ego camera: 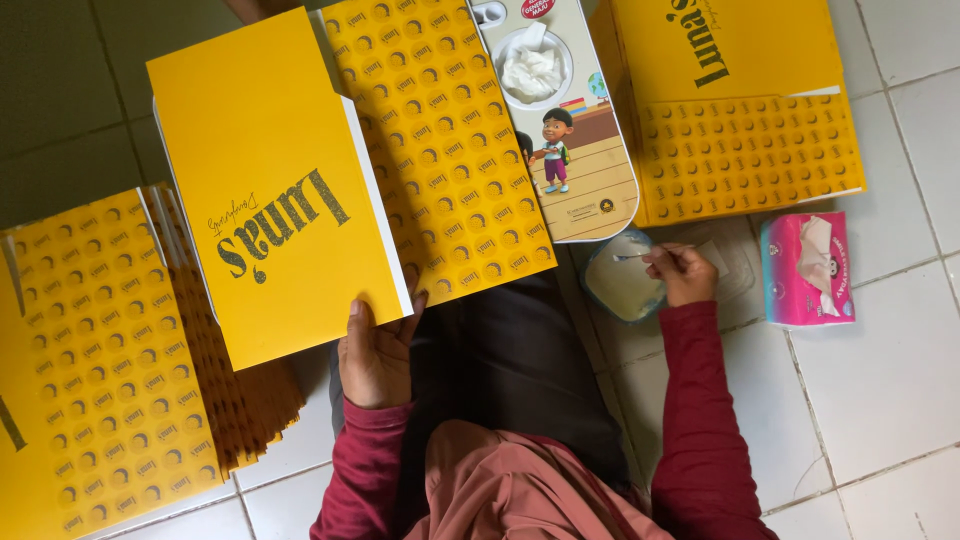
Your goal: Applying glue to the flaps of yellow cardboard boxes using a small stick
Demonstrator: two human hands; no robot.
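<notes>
My left hand (375, 355) grips the near edge of a flat yellow cardboard box blank (280, 180) with dark lettering and a dotted flap, held over my lap. My right hand (682, 272) pinches a small thin stick whose tip rests in a small clear container of white paste (618, 280) on the tiled floor. Both sleeves are dark red.
A stack of folded yellow box blanks (110, 360) lies at the left. More yellow blanks (745, 130) lie at the top right. A long lid with a cartoon child picture (575, 120) lies between them. A pink tissue pack (806, 270) sits at the right on white tiles.
</notes>
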